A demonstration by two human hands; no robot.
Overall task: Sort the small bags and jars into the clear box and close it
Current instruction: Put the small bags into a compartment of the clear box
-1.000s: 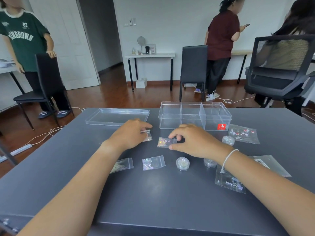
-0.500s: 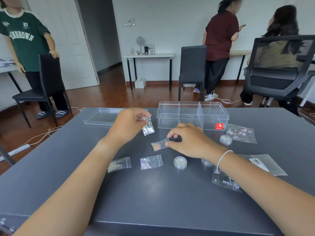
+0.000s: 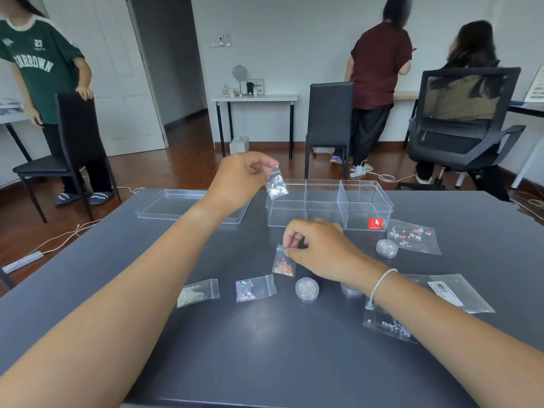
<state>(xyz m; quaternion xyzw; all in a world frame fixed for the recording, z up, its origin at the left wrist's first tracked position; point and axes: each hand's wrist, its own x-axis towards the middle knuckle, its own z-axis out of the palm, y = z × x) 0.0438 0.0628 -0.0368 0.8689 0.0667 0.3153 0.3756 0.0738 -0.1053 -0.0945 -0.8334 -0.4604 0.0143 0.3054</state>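
Observation:
The clear box (image 3: 365, 214) stands open at the table's far middle, split into three compartments. My left hand (image 3: 240, 179) pinches a small bag of silver flakes (image 3: 276, 186) by its top, hanging above the box's left end. My right hand (image 3: 319, 248) holds a small bag of pink-gold flakes (image 3: 283, 262) by its top corner, just above the table. Two more small bags (image 3: 197, 292) (image 3: 253, 288) lie flat in front. Round jars (image 3: 307, 289) (image 3: 386, 248) stand near my right wrist; another jar (image 3: 351, 290) is partly hidden under it.
The box's clear lid (image 3: 173, 204) lies left of the box. Larger bags (image 3: 413, 236) (image 3: 459, 291) (image 3: 385, 323) lie at the right. The grey table (image 3: 265, 348) has black chairs beyond it, and three people stand or sit in the room.
My left hand has lifted its silver bag off the table and up over the box's left end. My right hand has picked up the pink-gold bag by its corner.

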